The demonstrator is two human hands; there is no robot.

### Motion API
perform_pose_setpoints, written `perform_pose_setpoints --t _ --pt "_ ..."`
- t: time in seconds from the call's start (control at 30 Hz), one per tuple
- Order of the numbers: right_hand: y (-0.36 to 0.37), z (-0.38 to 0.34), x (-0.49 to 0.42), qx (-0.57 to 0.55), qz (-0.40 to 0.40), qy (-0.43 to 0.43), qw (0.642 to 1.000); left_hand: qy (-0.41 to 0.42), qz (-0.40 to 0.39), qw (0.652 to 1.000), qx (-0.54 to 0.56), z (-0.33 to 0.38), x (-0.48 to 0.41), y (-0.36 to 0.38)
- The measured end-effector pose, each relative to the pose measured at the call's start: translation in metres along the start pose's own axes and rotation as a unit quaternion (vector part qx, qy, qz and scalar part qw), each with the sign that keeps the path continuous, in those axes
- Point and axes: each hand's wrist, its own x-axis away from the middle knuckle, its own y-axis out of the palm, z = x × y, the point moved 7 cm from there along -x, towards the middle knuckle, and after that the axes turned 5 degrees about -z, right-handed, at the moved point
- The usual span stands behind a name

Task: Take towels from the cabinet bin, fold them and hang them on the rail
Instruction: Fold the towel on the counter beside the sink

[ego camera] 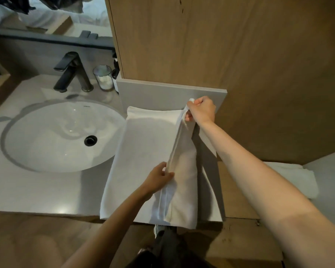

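Note:
A white towel (143, 147) lies spread on the grey countertop (37, 192) to the right of the sink, its near end hanging over the front edge. My right hand (201, 110) grips the towel's far right corner and lifts that edge off the counter. My left hand (158, 177) pinches the same raised edge nearer to me, so the right side of the towel stands up as a fold. More white towels (298, 178) lie in an opening low on the right. No rail is in view.
A round white sink (52, 136) with a dark faucet (72, 72) fills the left of the counter. A glass jar (103, 77) and a dark bottle (115, 74) stand behind it. A tall wooden cabinet (220, 41) rises behind the towel.

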Motion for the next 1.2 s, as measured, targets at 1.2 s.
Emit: perform_pose_setpoints --t 1.2 --pt "0.067 0.106 0.119 0.401 -0.23 -0.176 0.869 0.013 0.125 0.967 -0.22 -0.029 0.048 -0.043"
